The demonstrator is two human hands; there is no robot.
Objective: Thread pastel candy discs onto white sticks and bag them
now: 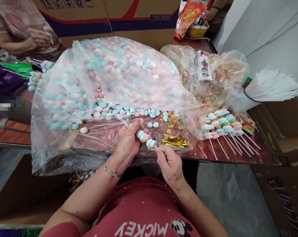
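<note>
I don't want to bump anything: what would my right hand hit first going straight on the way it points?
Your right hand points forward and left, so it would likely meet the candies on the stick it pinches, with your left hand just beyond, though depth is unclear.

The left forearm [89, 194] and right forearm [197, 200] are stretched forward and angled inward. The left hand [128, 140] is curled closed, while near it the right hand [170, 164] is pinched at thumb and forefinger, its knuckles bent.
</note>
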